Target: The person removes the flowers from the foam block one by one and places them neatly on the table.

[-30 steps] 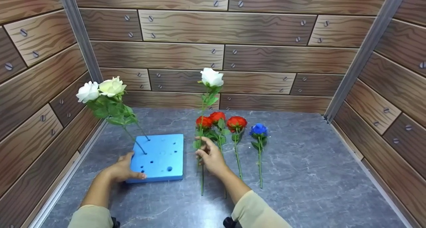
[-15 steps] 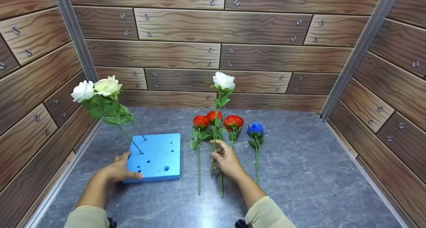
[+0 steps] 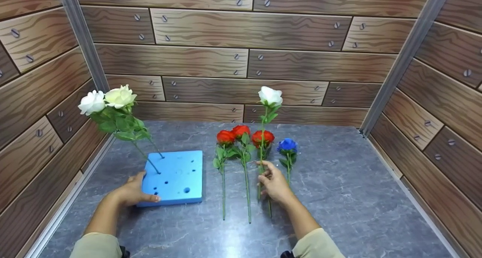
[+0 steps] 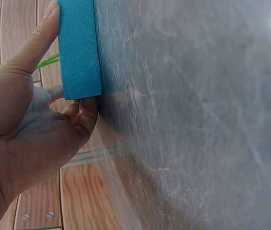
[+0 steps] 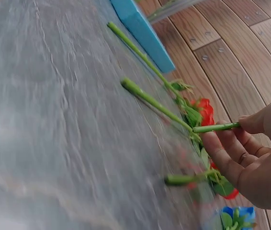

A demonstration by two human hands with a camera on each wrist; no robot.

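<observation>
Hands hold block left, white rose right.

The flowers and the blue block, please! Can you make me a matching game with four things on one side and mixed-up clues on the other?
Things:
1. blue flower
2. right hand
3. pale yellow flower
4. blue block

Clues:
A. leaning, with its stem end stuck in the block
B. gripped by the left hand
C. lying on the table, to the right of the red flowers
D. pinching the stem of a white flower

Right pairs: 1-C, 2-D, 3-A, 4-B
</observation>
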